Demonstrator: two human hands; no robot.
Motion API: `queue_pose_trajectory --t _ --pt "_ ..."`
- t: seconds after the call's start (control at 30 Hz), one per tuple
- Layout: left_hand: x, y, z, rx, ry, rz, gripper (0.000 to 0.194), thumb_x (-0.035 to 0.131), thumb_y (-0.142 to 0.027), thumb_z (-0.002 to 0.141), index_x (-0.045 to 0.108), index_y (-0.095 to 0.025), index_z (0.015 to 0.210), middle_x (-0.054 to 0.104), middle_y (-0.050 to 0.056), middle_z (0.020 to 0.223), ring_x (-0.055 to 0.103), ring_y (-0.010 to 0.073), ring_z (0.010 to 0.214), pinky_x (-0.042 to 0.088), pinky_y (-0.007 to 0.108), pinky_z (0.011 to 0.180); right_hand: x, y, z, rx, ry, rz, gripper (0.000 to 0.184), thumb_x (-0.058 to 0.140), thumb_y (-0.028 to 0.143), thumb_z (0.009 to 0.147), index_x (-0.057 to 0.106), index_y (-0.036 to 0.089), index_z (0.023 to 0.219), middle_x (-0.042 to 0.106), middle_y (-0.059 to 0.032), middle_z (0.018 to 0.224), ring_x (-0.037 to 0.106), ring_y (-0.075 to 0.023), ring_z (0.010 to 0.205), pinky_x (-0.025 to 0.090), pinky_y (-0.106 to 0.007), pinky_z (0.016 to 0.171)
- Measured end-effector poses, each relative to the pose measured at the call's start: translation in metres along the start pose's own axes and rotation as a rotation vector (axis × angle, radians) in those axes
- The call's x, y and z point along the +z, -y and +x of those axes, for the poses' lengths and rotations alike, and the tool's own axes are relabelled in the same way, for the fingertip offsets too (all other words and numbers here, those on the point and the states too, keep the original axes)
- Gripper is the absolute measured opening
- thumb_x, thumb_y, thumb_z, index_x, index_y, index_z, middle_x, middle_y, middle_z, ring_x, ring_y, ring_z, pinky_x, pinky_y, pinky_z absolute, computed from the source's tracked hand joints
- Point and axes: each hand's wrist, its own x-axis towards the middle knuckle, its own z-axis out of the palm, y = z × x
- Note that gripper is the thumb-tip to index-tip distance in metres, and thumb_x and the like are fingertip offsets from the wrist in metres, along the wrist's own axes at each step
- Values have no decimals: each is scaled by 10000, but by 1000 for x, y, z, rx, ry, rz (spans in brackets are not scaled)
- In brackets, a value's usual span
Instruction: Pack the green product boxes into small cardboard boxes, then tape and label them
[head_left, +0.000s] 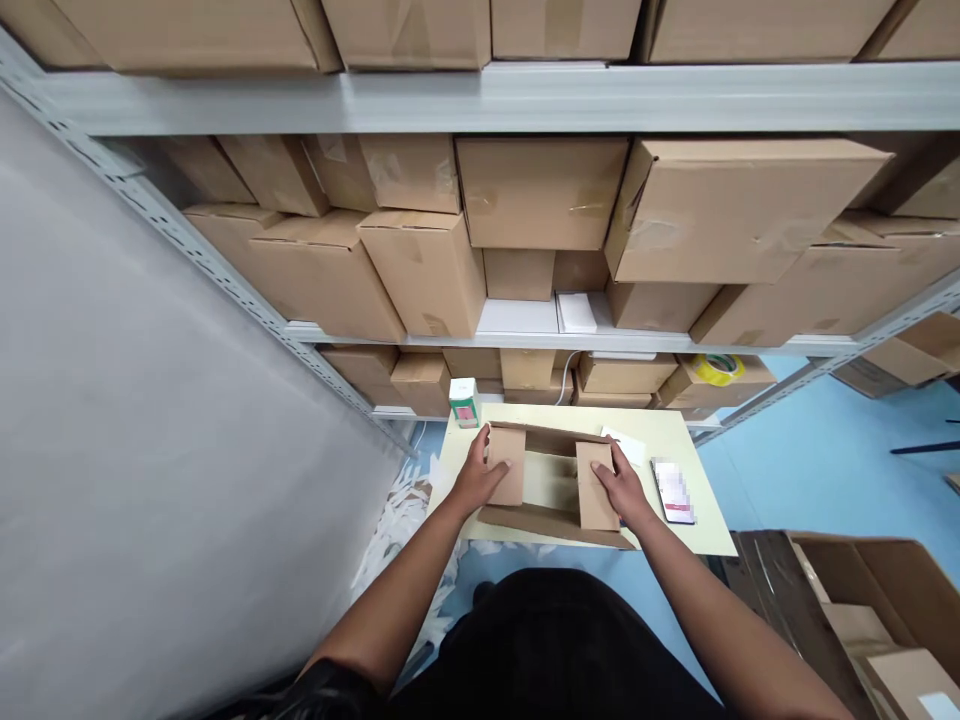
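Fingers (499,468) of the left hand (477,482) and right hand (624,490) hold an open carton (512,485) over the table (669,440).

Storeroom with a packing spot, seen from where I stand: beyond my worktable (667,432), metal shelving (540,98) crammed with cardboard boxes (544,190) — one topped with yellow tape (718,379); right of the worktable, a large open carton (911,580); left, pale scraps (390,535).

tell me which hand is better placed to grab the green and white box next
Probably the left hand: the green and white box stands just beyond it. The right hand is farther, across the open carton. Both hands hold the carton's flaps, so the left would need to let go.
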Motion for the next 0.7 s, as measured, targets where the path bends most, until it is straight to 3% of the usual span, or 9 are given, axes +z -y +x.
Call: queue_pose_trajectory --t 0.07,0.13,0.27,0.43,0.53,0.7 --pt "-7 -7 13 34 47 -31 877 684 -433 901 231 -290 1638 305 157 1682 327 326 1541 388 513 1173 1 7 3 45 -30 -43 836 706 598 847 435 309 1583 552 -54 1556 535 -309 1414 444 -457 1166" --pt "-12 -15 24 66 104 -65 812 637 -456 934 252 -293 1630 357 159 1655 356 321 1526 422 507 1147 -1 14 8 81 -75 -99 839 722 580 826 468 276 1565 560 -72 1546 527 -323 1416 427 -457 1172" --pt "-13 -25 28 71 151 2 622 617 -510 943 491 -245 1491 517 153 1499 531 295 1361 522 443 1046 -5 22 18 67 -95 -82 769 674 550 849 494 268 1541 624 -70 1478 608 -302 1318 477 -420 1103" --pt "-6 -28 20 111 58 122 395 516 -528 995 649 -215 1195 618 115 1317 573 258 1286 514 407 1043 -4 21 25 130 -106 -39 693 640 528 851 563 262 1487 688 -66 1382 669 -293 1197 530 -390 997" --pt "-2 -31 25 53 -31 137 320 550 -518 972 664 -224 1028 672 88 1194 622 252 1209 478 412 1079 -6 18 30 147 -76 -32 682 637 522 832 602 246 1455 724 -69 1315 679 -309 1164 537 -415 979" --pt "1 -28 32 -71 -27 78 276 695 -359 826 650 -235 1068 666 79 1278 646 271 1203 461 440 1096 -16 17 40 66 -22 -34 668 677 375 753 649 284 1415 674 -39 1417 603 -320 1309 481 -451 1089"
